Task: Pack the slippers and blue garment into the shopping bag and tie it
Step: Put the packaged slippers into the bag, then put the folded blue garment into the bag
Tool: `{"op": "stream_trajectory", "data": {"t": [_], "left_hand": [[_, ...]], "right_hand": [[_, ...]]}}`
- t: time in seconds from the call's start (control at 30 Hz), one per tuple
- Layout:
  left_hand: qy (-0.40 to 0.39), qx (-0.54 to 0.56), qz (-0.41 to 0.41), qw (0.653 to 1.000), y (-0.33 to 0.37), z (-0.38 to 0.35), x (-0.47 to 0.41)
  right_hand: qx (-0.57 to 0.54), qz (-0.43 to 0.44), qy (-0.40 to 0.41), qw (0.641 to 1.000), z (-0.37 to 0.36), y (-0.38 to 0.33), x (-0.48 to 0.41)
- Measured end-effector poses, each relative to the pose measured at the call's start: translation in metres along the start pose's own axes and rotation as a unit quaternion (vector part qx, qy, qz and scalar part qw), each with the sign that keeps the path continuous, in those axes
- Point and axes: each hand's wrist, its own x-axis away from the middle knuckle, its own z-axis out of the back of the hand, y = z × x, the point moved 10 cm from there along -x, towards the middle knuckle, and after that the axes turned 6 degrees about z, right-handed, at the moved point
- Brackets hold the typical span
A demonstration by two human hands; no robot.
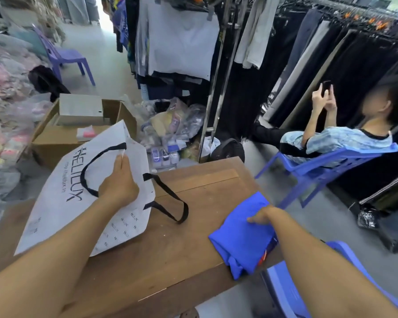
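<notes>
Hands were both busy: the left hand [118,187] pinched the top edge of the white shopping bag [62,193] on the tabletop [170,260], the right hand [262,216] lay open on the folded blue garment [241,235] near the right edge, no slippers showed, and a wide bag mouth would probably help.

In front of me is a brown wooden table [193,226]. The white shopping bag [62,203] lies on its left side, one black handle [170,203] trailing toward the middle. The folded blue garment [244,235] sits at the right edge.
</notes>
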Motion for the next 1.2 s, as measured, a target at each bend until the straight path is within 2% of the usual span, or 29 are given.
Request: {"op": "stream_trajectory", "data": {"t": [0.1, 0.2, 0.37, 0.43, 0.5, 0.57, 0.7, 0.9, 1.07, 1.2], "left_hand": [[-0.002, -0.004, 0.002, 1.000, -0.001, -0.001, 0.000], [-0.011, -0.003, 0.005, 1.000, -0.003, -0.003, 0.001], [-0.008, 0.010, 0.001, 1.000, -0.007, -0.001, 0.001], [-0.007, 0.013, 0.002, 1.000, -0.012, 0.002, 0.001], [-0.002, 0.017, 0.004, 1.000, -0.018, 0.005, 0.001], [0.001, 0.031, 0.007, 1.000, -0.023, 0.009, 0.000], [-0.001, 0.058, -0.002, 0.998, -0.025, 0.013, 0.001], [-0.006, 0.106, -0.010, 0.994, -0.026, 0.028, 0.004], [-0.007, 0.178, -0.025, 0.984, -0.033, 0.057, 0.004], [-0.015, 0.241, -0.027, 0.970, -0.040, 0.082, 0.010]], "right_hand": [[-0.042, 0.017, 0.021, 0.999, -0.013, -0.019, 0.022], [-0.091, 0.075, 0.070, 0.991, -0.006, -0.059, 0.044], [-0.198, 0.282, 0.105, 0.933, -0.005, -0.148, 0.067], [-0.252, 0.273, 0.146, 0.917, -0.005, -0.154, 0.069], [-0.320, 0.206, 0.165, 0.910, -0.005, -0.141, 0.064], [-0.366, 0.172, 0.128, 0.906, -0.014, -0.135, 0.055], [-0.362, 0.185, 0.099, 0.908, -0.021, -0.146, 0.052], [-0.562, 0.185, -0.032, 0.806, -0.023, -0.170, 0.067], [-0.654, 0.236, 0.034, 0.718, 0.073, -0.175, 0.104], [-0.669, 0.306, 0.026, 0.677, 0.136, -0.192, 0.167]]}}
